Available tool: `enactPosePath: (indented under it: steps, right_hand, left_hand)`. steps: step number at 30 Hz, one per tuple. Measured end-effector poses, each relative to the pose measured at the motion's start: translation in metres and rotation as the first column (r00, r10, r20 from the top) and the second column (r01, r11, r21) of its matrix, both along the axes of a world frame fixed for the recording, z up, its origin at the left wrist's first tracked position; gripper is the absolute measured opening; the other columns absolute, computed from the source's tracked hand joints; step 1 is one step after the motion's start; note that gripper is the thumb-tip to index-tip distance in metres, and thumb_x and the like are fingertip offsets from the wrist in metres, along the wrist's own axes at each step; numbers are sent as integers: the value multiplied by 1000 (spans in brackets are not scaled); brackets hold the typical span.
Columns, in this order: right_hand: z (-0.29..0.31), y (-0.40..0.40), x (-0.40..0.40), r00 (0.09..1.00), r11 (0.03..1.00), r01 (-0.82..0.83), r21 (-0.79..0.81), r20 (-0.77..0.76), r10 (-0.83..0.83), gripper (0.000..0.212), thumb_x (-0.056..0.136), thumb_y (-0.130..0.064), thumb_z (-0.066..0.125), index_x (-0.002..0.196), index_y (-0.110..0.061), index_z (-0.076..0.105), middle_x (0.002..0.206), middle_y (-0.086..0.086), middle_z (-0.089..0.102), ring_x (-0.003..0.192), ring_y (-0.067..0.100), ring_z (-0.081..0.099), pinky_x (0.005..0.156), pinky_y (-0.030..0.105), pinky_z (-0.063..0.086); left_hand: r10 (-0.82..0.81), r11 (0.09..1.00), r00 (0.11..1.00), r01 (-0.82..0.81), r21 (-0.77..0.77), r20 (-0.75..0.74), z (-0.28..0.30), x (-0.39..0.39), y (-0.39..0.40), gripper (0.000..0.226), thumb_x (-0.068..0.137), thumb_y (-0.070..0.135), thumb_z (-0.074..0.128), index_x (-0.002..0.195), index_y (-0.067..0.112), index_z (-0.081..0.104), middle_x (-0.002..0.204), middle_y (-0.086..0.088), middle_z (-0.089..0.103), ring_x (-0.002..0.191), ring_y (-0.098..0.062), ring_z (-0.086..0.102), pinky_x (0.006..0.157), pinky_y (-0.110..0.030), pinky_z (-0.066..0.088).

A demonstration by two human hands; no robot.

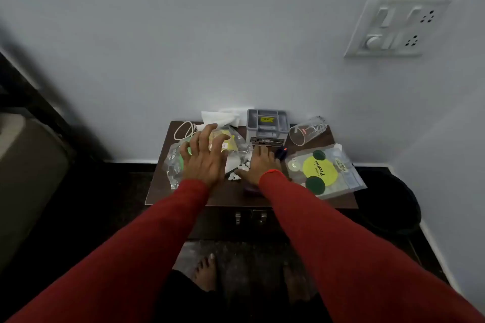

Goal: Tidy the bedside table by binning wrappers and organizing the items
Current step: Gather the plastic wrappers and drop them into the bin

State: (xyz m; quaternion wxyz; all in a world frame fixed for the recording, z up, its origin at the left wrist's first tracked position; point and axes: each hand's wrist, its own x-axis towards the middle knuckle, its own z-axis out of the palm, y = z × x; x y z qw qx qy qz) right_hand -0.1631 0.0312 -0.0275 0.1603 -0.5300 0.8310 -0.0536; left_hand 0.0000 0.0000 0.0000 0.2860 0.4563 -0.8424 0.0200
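Observation:
The dark wooden bedside table [338, 200] stands against the wall, cluttered. My left hand [203, 158] hovers with fingers spread over a crumpled clear plastic wrapper [173, 165] that has yellow and green print. My right hand [261, 166] lies flat, palm down, on the middle of the table beside white paper scraps [235, 176]; whether it holds anything is hidden. A clear packet with a yellow disc and dark green circles [324, 169] lies at the right. A grey organizer [267, 126] stands at the back. A drinking glass [308, 130] lies tipped on its side.
White tissue [220, 118] and a coiled white cable [185, 130] sit at the back left. A small dark object with a red light [282, 153] is by my right hand. A black bin [393, 207] stands on the floor at right. A switchboard [401, 23] is on the wall.

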Motion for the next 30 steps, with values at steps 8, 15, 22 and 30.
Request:
enactPosePath:
  steps: [8,15,22,30]
  right_hand:
    - [-16,-21,0,997,988,73,139,-17,-72,116,66,-71,70,148,-6,21,146,13,30,135,36,34,106,51,31]
    - [-32,-29,-4,996,994,86,68,-8,-86,52,89,-37,60,134,-13,50,136,15,48,128,34,45,104,46,33]
    - [-20,-26,-22,976,988,140,-65,174,-127,24,90,-12,55,110,0,63,121,23,59,115,39,56,88,42,48]
    - [1,7,-42,925,935,217,-282,366,-104,22,88,-12,62,109,-6,65,116,14,66,113,32,56,91,28,35]
  left_hand:
    - [-32,998,999,33,-44,22,-10,3,-15,32,95,39,47,125,29,50,146,-8,45,124,-30,43,99,-51,31]
    - [-54,997,998,56,-52,35,-21,-5,-13,33,92,36,57,123,27,54,140,-8,50,118,-32,50,94,-48,34]
    - [-40,998,996,37,46,74,-17,-8,-7,34,92,37,59,124,25,58,142,-7,49,121,-30,46,93,-46,36]
    - [-113,879,962,214,426,-249,4,-38,9,28,99,19,50,126,15,56,127,-8,56,112,-27,58,91,-42,50]
